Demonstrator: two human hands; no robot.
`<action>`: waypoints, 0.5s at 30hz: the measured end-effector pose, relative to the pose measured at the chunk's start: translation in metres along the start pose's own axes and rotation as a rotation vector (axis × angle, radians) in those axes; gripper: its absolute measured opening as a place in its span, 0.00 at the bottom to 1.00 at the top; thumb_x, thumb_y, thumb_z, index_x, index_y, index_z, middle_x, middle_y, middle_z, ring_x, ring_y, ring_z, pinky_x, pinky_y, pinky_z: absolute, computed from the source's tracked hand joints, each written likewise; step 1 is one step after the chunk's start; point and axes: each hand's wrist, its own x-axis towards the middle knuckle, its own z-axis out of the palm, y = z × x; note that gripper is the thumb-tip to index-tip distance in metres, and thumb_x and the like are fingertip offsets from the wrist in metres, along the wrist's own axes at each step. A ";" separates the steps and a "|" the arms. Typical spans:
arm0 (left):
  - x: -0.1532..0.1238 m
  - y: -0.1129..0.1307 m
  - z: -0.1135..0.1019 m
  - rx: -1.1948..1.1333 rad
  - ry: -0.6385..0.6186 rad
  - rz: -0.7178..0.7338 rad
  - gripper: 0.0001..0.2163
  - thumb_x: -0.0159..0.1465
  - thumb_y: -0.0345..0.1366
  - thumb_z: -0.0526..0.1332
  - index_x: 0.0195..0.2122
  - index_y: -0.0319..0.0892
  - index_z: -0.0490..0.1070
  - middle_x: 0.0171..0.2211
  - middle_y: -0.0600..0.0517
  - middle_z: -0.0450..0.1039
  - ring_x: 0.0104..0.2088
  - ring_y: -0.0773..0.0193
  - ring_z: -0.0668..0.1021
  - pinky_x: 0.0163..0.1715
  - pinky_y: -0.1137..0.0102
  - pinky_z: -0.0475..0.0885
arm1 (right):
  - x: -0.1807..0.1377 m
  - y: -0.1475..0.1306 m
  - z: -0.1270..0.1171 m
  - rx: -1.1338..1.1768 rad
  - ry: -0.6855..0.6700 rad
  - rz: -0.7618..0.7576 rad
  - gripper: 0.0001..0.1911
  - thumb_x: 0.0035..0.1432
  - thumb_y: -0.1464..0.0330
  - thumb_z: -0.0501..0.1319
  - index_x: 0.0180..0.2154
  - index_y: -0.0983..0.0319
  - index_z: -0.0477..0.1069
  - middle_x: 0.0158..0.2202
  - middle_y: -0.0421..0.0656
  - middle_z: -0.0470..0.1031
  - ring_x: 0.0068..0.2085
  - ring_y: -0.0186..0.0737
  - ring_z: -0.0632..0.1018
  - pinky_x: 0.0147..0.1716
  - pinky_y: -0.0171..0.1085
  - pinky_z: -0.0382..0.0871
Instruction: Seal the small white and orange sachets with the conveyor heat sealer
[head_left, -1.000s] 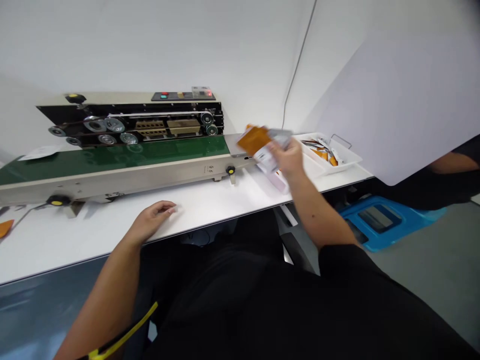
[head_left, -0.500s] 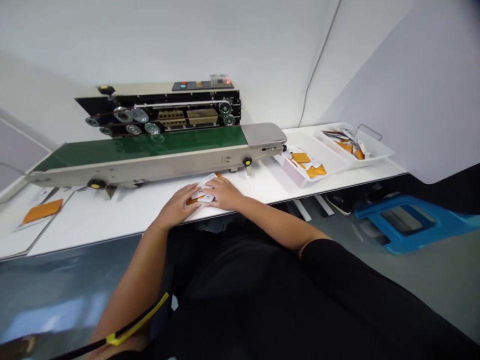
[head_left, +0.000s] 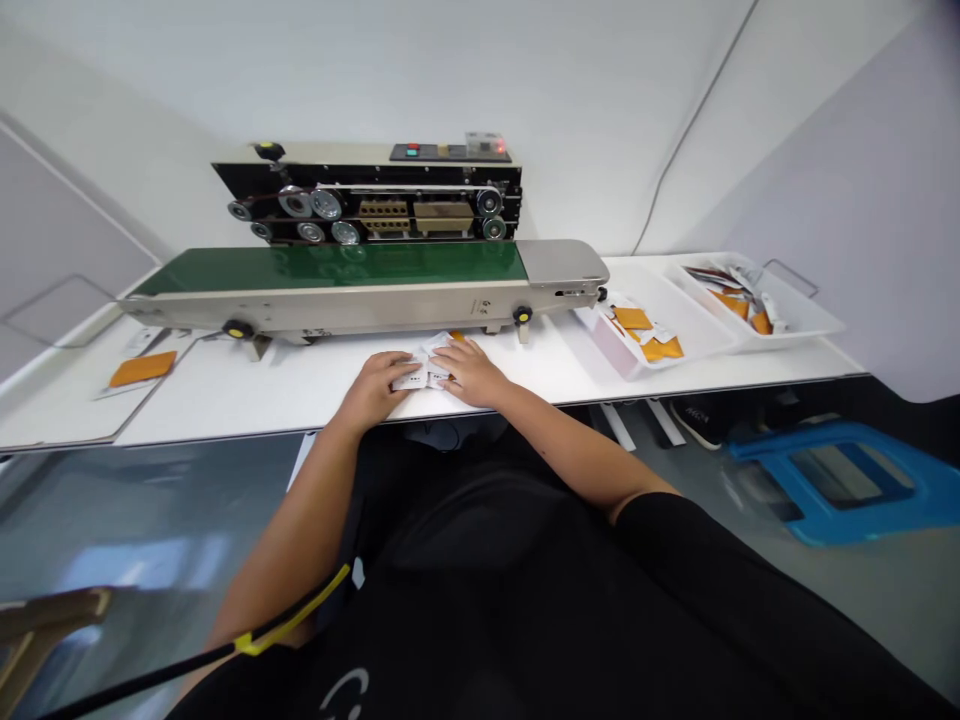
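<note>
My left hand (head_left: 377, 388) curls around the left side of a small white printed packet (head_left: 410, 379) at the table's front edge. Close beside it, my right hand (head_left: 474, 374) has its fingers closed over a second white printed packet (head_left: 438, 371), which meets the first. A little orange shows behind and under the right fingers. The undersides of both packets are hidden. Just behind my hands stands a band sealing machine with a green conveyor belt (head_left: 337, 268).
Orange and white packets lie in a white tray (head_left: 701, 350) to the right; another tray (head_left: 810, 325) beyond it holds more. An orange packet (head_left: 142, 369) lies at the table's left. A blue plastic stool (head_left: 855, 480) stands on the floor at right.
The camera view has swung left, so the scene sits further right. The white packets between my hands now lie flatter and side by side, with less orange showing.
</note>
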 end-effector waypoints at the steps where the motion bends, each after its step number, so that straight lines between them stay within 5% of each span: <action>1: 0.000 0.000 0.000 -0.017 -0.002 0.002 0.17 0.68 0.47 0.65 0.54 0.49 0.81 0.60 0.43 0.76 0.61 0.46 0.75 0.66 0.47 0.65 | -0.001 0.000 0.001 -0.003 -0.005 0.007 0.26 0.70 0.61 0.61 0.66 0.58 0.70 0.71 0.49 0.65 0.74 0.57 0.59 0.74 0.60 0.44; 8: 0.002 0.009 -0.005 -0.091 -0.043 0.020 0.22 0.70 0.53 0.61 0.56 0.47 0.80 0.60 0.43 0.78 0.63 0.46 0.75 0.67 0.49 0.65 | -0.001 0.001 0.006 0.021 -0.005 0.026 0.26 0.70 0.61 0.61 0.66 0.57 0.70 0.73 0.49 0.63 0.76 0.58 0.55 0.74 0.63 0.40; 15: -0.020 0.018 -0.015 0.018 0.537 -0.366 0.19 0.75 0.48 0.53 0.45 0.44 0.82 0.45 0.46 0.82 0.50 0.53 0.81 0.56 0.60 0.73 | -0.001 0.000 0.006 0.023 0.007 0.028 0.26 0.70 0.60 0.61 0.66 0.58 0.70 0.73 0.49 0.62 0.76 0.59 0.53 0.74 0.64 0.40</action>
